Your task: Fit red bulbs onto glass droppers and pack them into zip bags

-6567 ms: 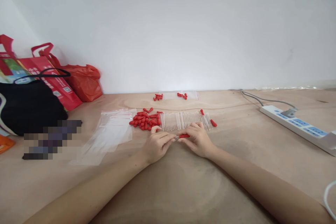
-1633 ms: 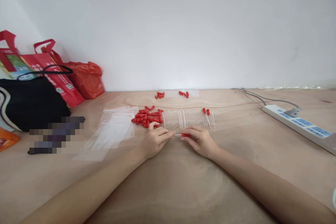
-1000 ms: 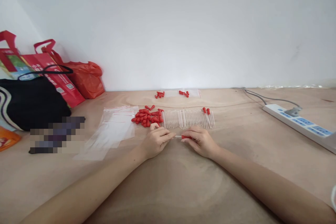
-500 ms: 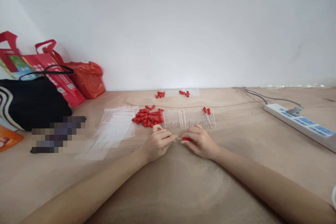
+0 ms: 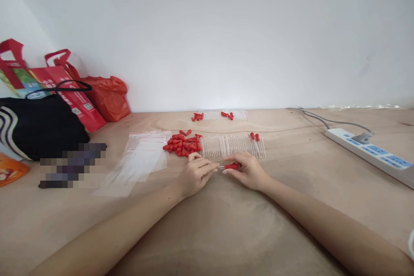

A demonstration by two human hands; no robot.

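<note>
Between my hands is a thin clear tube [image 5: 221, 167] with a red rubber bulb [image 5: 231, 166] on its right end. My left hand [image 5: 198, 175] pinches the tube near its left part, which the fingers hide. Around the bulb, the thumb and fingers of my right hand [image 5: 246, 170] are closed, with the red showing between them. Just beyond my hands lies a row of thin clear tubes [image 5: 230, 146], with two red bulbs [image 5: 255, 136] at its right end. A heap of red bulbs [image 5: 182, 144] touches the row's left end.
Clear zip bags [image 5: 142, 159] lie left of the heap. Farther back are a clear bag [image 5: 211, 115] and more red bulbs [image 5: 197, 117]. A power strip [image 5: 371, 150] with a grey plug is on the right. Black [image 5: 48, 125] and red bags [image 5: 108, 97] stand at the left.
The thumb and fingers of my right hand have parted slightly, so more of the red bulb shows. Bulb and tube sit a little higher in view. My left hand has hardly moved.
</note>
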